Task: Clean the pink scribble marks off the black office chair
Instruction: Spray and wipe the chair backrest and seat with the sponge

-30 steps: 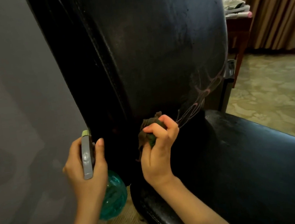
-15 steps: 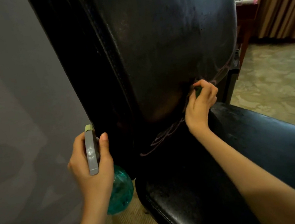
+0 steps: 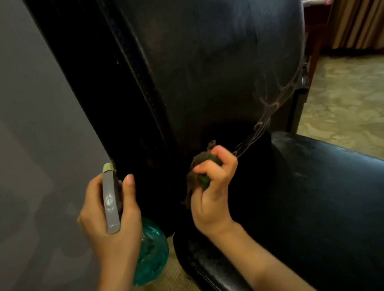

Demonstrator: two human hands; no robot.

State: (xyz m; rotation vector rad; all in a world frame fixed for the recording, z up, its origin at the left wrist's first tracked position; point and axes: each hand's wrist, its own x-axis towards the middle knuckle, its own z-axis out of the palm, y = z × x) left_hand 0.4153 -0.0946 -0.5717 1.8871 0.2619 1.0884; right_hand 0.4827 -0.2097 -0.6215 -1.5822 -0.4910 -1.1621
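From very close, a black office chair (image 3: pixel 212 59) is seen, with its backrest upright in the middle of the view and its seat (image 3: pixel 336 200) stretched toward the lower right. Across the lower right part of the backrest, pink scribble marks (image 3: pixel 275 109) are drawn, from the right edge down toward the fold where backrest and seat meet.

A crumpled dark green cloth (image 3: pixel 204 168) is gripped in the right hand (image 3: pixel 212 195), whose fingers are curled tightly round it. It is held at the lower end of the marks. Whether the cloth is really pressed on the leather cannot be told, because that corner is dark.

A spray bottle (image 3: pixel 111 202) is held by the left hand (image 3: pixel 128 224) just beside the left edge of the backrest. The fingers are wrapped round its grey head, and its teal body is seen below the hand.

The left side is filled by a grey wall (image 3: pixel 18 141). A patterned carpet (image 3: pixel 361 107) and a brown curtain (image 3: pixel 361 1) are seen at the right, behind the chair.
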